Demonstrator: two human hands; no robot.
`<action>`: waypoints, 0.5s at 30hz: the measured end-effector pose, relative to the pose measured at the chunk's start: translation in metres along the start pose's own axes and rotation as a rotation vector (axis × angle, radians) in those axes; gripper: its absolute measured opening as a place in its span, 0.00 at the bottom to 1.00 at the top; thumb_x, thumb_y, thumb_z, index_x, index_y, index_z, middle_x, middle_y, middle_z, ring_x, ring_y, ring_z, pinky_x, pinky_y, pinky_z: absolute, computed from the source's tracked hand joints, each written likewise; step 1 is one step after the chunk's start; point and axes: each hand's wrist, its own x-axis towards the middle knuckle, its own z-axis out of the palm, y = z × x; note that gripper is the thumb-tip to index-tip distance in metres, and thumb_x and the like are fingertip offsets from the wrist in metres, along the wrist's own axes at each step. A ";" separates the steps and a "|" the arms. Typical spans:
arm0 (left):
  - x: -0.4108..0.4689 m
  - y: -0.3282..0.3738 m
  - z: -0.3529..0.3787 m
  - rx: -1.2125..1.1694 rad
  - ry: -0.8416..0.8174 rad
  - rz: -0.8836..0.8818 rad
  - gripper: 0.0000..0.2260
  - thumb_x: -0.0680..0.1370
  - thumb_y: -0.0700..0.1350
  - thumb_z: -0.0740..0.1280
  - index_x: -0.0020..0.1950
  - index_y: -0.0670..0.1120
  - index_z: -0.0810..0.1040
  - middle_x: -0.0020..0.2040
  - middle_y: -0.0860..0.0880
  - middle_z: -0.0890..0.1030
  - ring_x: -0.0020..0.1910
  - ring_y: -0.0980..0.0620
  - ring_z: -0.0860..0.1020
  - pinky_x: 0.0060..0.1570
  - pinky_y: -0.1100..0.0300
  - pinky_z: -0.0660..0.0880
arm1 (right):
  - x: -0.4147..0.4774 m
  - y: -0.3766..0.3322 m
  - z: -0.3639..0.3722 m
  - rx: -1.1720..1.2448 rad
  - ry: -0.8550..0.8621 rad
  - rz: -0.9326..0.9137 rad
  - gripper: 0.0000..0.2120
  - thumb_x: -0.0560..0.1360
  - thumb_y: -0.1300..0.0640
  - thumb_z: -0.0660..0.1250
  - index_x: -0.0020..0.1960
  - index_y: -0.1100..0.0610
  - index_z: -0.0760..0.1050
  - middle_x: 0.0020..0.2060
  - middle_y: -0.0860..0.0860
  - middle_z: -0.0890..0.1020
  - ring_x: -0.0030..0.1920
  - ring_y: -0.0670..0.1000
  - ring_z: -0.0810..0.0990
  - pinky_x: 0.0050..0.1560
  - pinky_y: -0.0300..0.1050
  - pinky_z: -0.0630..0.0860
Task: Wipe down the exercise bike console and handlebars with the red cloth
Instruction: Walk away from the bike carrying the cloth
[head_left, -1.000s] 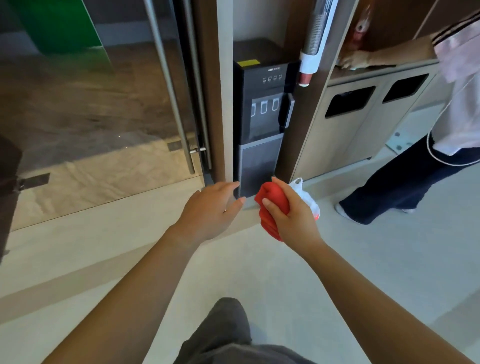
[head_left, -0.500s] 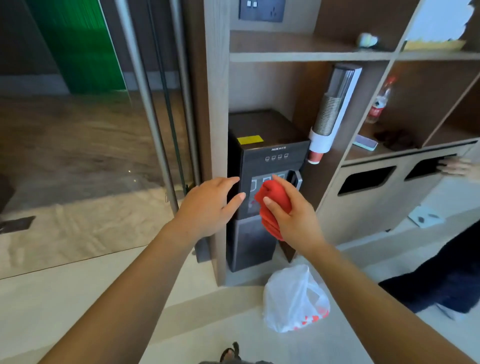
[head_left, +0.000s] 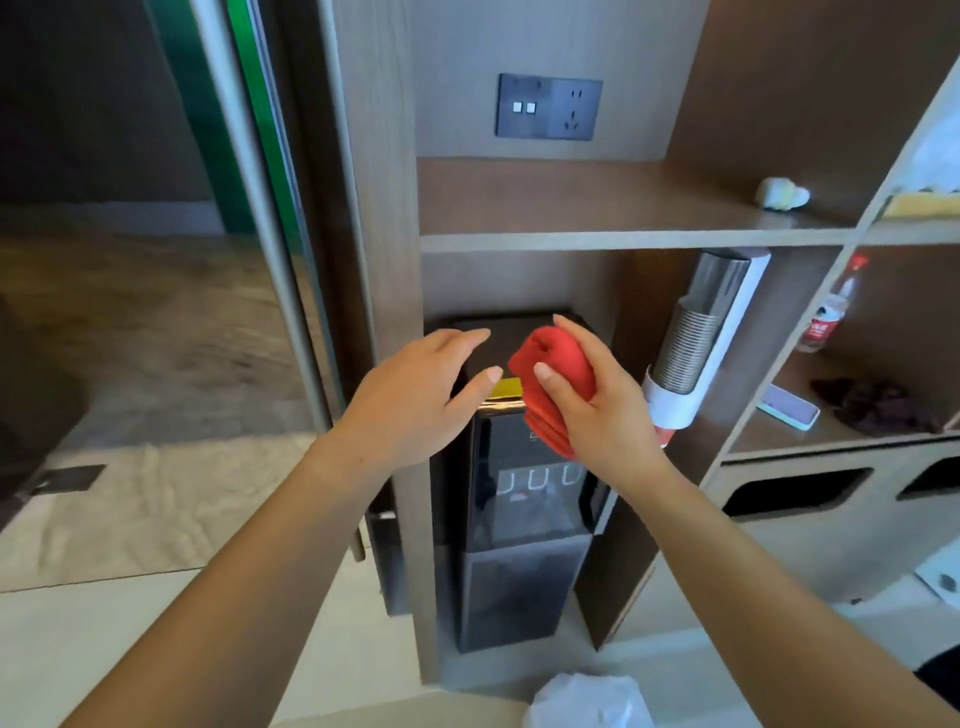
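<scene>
Red fabric, bunched into a compact wad, formed the red cloth (head_left: 553, 382), held in front of the top of a black water dispenser (head_left: 524, 519) that stood in a wooden shelf unit (head_left: 623, 240). The cloth appeared soft, light and fully pliable; it would likely conform to any curved surface, carry no risk of breakage, and tolerate a firm squeeze. A loose wad could shed folds, so the sound place to grip it was across the middle of the bundle, as was being done.

The right hand (head_left: 605, 415) was closed around the cloth, with the thumb pressed across its front face and the fingers wrapped behind; the folded layers hung out below the grip. The left hand (head_left: 415, 400) held nothing. Its fingers were extended and lightly parted, with the thumb tip just beside the cloth; contact between them could not be confirmed.

No exercise bike, console or handlebars appeared in view, so wiping had probably not begun. A stack of paper cups (head_left: 691, 343) hung in a holder to the right.
</scene>
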 end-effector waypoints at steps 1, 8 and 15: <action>0.007 0.005 -0.004 0.006 0.022 -0.009 0.24 0.79 0.60 0.51 0.73 0.53 0.62 0.71 0.53 0.68 0.67 0.52 0.68 0.58 0.54 0.69 | 0.012 -0.002 -0.007 0.007 -0.007 -0.031 0.23 0.77 0.50 0.64 0.70 0.44 0.63 0.62 0.42 0.73 0.59 0.44 0.74 0.58 0.40 0.74; 0.055 0.035 -0.041 0.088 0.232 -0.021 0.24 0.79 0.61 0.51 0.73 0.54 0.61 0.71 0.54 0.67 0.68 0.53 0.66 0.61 0.54 0.69 | 0.105 -0.034 -0.052 0.020 -0.017 -0.279 0.22 0.76 0.49 0.64 0.70 0.45 0.65 0.59 0.37 0.73 0.56 0.36 0.73 0.54 0.25 0.69; 0.097 0.044 -0.060 0.202 0.296 -0.116 0.23 0.80 0.59 0.53 0.73 0.52 0.62 0.71 0.51 0.68 0.65 0.51 0.70 0.53 0.62 0.62 | 0.186 -0.053 -0.061 -0.038 0.004 -0.462 0.24 0.76 0.47 0.63 0.70 0.48 0.64 0.60 0.43 0.72 0.57 0.43 0.72 0.55 0.36 0.68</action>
